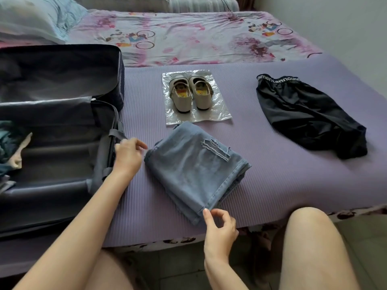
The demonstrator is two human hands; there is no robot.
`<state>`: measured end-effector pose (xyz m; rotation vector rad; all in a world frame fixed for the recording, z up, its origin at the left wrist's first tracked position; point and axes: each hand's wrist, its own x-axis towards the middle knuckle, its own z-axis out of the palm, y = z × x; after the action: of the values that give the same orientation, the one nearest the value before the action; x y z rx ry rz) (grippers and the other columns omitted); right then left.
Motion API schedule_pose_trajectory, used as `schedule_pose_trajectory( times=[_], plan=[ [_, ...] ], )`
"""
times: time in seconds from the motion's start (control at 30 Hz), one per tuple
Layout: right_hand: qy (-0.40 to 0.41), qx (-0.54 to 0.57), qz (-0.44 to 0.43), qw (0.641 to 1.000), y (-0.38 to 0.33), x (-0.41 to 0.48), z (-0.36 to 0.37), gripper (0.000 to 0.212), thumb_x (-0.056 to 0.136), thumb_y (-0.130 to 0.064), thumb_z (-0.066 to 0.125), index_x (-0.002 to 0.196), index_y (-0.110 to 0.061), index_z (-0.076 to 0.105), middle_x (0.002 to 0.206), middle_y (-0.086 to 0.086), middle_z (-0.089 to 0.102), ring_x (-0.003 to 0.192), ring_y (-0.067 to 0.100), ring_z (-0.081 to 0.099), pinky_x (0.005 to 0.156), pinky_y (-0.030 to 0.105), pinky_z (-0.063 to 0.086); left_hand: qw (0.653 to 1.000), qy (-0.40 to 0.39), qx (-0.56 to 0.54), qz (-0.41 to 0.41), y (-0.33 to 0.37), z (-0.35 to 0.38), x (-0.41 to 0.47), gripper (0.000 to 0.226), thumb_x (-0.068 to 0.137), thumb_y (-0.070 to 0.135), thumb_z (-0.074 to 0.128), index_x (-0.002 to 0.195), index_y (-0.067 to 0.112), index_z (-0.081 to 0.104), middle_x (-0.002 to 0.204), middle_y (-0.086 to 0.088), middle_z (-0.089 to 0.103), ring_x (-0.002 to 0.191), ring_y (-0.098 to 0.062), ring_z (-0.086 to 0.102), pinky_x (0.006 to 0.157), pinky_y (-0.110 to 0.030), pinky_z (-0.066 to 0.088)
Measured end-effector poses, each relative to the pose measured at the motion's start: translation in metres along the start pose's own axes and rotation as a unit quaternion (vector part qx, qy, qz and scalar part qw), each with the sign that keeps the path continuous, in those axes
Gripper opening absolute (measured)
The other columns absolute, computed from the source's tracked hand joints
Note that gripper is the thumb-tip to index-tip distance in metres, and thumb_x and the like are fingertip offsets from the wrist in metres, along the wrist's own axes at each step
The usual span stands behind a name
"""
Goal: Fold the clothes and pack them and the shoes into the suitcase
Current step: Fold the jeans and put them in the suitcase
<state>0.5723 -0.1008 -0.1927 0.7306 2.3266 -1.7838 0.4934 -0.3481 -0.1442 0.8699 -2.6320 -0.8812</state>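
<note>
Jeans [194, 170] folded, left hand [128, 155] and right hand [219, 227] both loose at edges, gripping nothing yet. Lift by one corner only, fold probably flops open before suitcase [58, 155].

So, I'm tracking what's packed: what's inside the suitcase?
Teal and cream clothes lie bunched at the left of the suitcase; bare lining shows beside them. Anything under them is covered.

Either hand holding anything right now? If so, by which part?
Nothing is gripped. The right hand only touches the near corner of the folded blue denim jeans with a fingertip; the left hand is open beside their left edge.
</note>
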Motion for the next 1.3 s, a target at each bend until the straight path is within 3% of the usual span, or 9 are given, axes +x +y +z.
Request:
schedule_pose_trajectory(
  times=[0.07, 0.2, 0.43, 0.63, 0.77, 0.83, 1.0, 1.1, 1.3],
  plan=[
    [-0.016, -0.008, 0.012, 1.0, 0.006, 0.0, -0.006, 0.013, 0.082, -0.032, 0.07, 0.077, -0.025, 0.06, 0.105, -0.002, 0.051, 0.103, 0.013, 0.032, 0.088, 0.028, 0.031, 0.999, 0.051, -0.011, -0.005, -0.004, -0.008, 0.004, 0.019, 0.088, -0.002, 0.049, 0.09, 0.006, 0.066, 0.102, -0.022, 0.059, 0.098, -0.036, 0.056, 0.087, -0.035, 0.042],
    [-0.056, 0.002, 0.038, 0.998, 0.001, -0.003, 0.0, 0.017, 0.082, -0.036, 0.069, 0.078, -0.024, 0.058, 0.103, -0.003, 0.047, 0.107, 0.014, 0.031, 0.089, 0.028, 0.03, 0.996, -0.03, -0.075, 0.02, 0.015, -0.009, 0.006, 0.019, 0.092, 0.013, 0.053, 0.108, 0.009, 0.063, 0.102, -0.007, 0.062, 0.095, -0.021, 0.059, 0.086, -0.029, 0.044],
    [-0.058, 0.015, 0.029, 0.998, -0.004, -0.004, 0.001, 0.019, 0.082, -0.038, 0.069, 0.077, -0.021, 0.061, 0.097, -0.008, 0.048, 0.107, 0.015, 0.03, 0.088, 0.028, 0.028, 0.991, -0.113, -0.071, -0.018, 0.023, 0.008, -0.001, 0.023, 0.083, 0.023, 0.07, 0.101, 0.01, 0.066, 0.092, -0.005, 0.064, 0.088, -0.019, 0.058, 0.079, -0.03, 0.047],
    [-0.095, -0.024, 0.022, 0.995, 0.002, -0.006, 0.006, 0.022, 0.079, -0.041, 0.071, 0.077, -0.02, 0.064, 0.102, -0.009, 0.044, 0.104, 0.009, 0.027, 0.093, 0.026, 0.028, 0.992, -0.024, -0.116, -0.049, 0.021, 0.01, 0.008, 0.021, 0.073, 0.003, 0.075, 0.092, 0.005, 0.065, 0.076, -0.004, 0.059, 0.075, -0.019, 0.053, 0.079, -0.034, 0.048],
    [-0.052, -0.062, 0.007, 0.997, -0.003, -0.006, 0.007, 0.024, 0.076, -0.04, 0.074, 0.087, -0.025, 0.06, 0.11, -0.004, 0.04, 0.111, 0.014, 0.03, 0.099, 0.028, 0.031, 0.999, 0.004, -0.05, -0.019, 0.017, 0.025, 0.007, 0.038, 0.082, 0.01, 0.067, 0.119, 0.01, 0.058, 0.111, -0.014, 0.059, 0.11, -0.031, 0.05, 0.098, -0.039, 0.036],
    [0.002, -0.055, -0.104, 0.993, -0.012, -0.004, 0.002, 0.044, 0.075, -0.039, 0.076, 0.11, -0.029, 0.052, 0.129, -0.002, 0.036, 0.123, 0.012, 0.027, 0.108, 0.032, 0.027, 0.998, 0.007, 0.008, 0.057, 0.025, 0.029, 0.004, 0.046, 0.09, 0.016, 0.059, 0.135, 0.016, 0.048, 0.135, -0.015, 0.044, 0.129, -0.031, 0.032, 0.107, -0.042, 0.024],
    [0.001, -0.179, -0.379, 0.908, -0.061, 0.046, 0.006, 0.084, 0.084, -0.063, 0.044, 0.152, -0.028, 0.008, 0.159, -0.002, -0.014, 0.145, 0.016, -0.017, 0.118, 0.036, -0.005, 0.955, -0.073, 0.09, 0.275, 0.063, 0.049, 0.005, 0.053, 0.098, 0.037, 0.039, 0.148, 0.03, 0.021, 0.159, 0.001, 0.003, 0.146, -0.018, -0.008, 0.115, -0.042, -0.005],
    [-0.032, -0.31, -0.393, 0.865, -0.077, 0.083, 0.017, 0.09, 0.083, -0.075, 0.026, 0.151, -0.028, -0.008, 0.155, 0.001, -0.028, 0.14, 0.021, -0.032, 0.113, 0.036, -0.024, 0.933, -0.136, 0.181, 0.278, 0.062, 0.069, 0.019, 0.058, 0.096, 0.05, 0.026, 0.148, 0.037, 0.003, 0.157, 0.006, -0.012, 0.143, -0.014, -0.019, 0.113, -0.05, -0.013],
    [-0.105, -0.499, -0.343, 0.789, -0.033, 0.123, 0.017, 0.096, 0.072, -0.085, -0.001, 0.147, -0.029, -0.019, 0.152, 0.002, -0.034, 0.136, 0.022, -0.038, 0.112, 0.044, -0.023, 0.923, -0.193, 0.21, 0.257, 0.023, 0.106, 0.03, 0.076, 0.068, 0.081, -0.015, 0.137, 0.049, -0.022, 0.154, 0.015, -0.021, 0.141, -0.008, -0.021, 0.11, -0.064, -0.005]
  ],
)
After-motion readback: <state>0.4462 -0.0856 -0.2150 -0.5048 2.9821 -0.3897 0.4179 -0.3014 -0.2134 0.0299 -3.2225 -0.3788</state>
